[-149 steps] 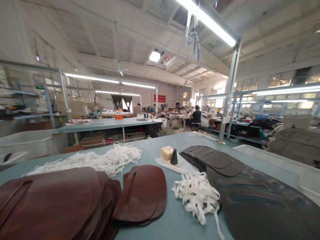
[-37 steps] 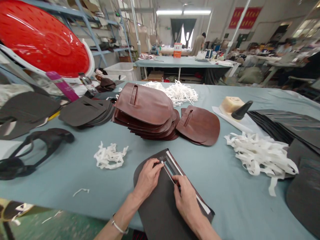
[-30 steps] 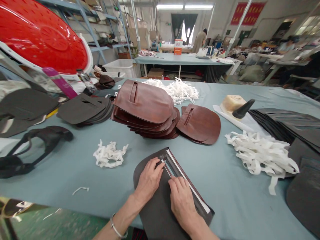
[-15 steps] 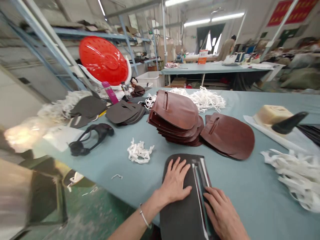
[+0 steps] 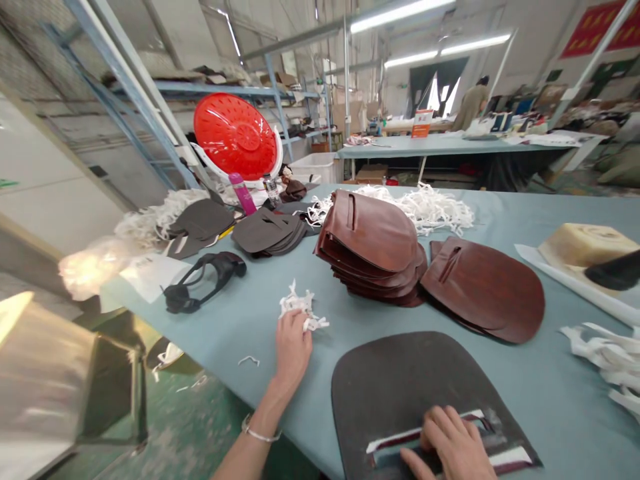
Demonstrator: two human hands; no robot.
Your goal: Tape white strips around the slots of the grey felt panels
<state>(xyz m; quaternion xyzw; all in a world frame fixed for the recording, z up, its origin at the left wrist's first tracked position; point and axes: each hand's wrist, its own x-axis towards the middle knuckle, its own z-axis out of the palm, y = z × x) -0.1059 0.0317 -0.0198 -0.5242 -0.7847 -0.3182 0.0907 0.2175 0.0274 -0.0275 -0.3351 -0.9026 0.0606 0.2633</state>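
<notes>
My left hand reaches to a small heap of white strips on the table. Its fingers are drawn together on the near side of the heap, and the fingertips are partly hidden among the strips. A dark grey rounded panel, shaped like a bag flap, lies flat before me with its slot turned crosswise. White strips and a dark red edge line this slot. My right hand rests on the panel over the slot, fingers bent and thumb apart. The hand covers part of the opening.
Brown leather-like panels stand in a stack, with more brown panels to its right. Grey panels and a black strapped object lie left. A yellowish block and white strips are at right.
My left hand has left the grey panel and moved left to the white strips. The panel has turned so its slot runs crosswise, with my right hand still on it. The view has shifted.
</notes>
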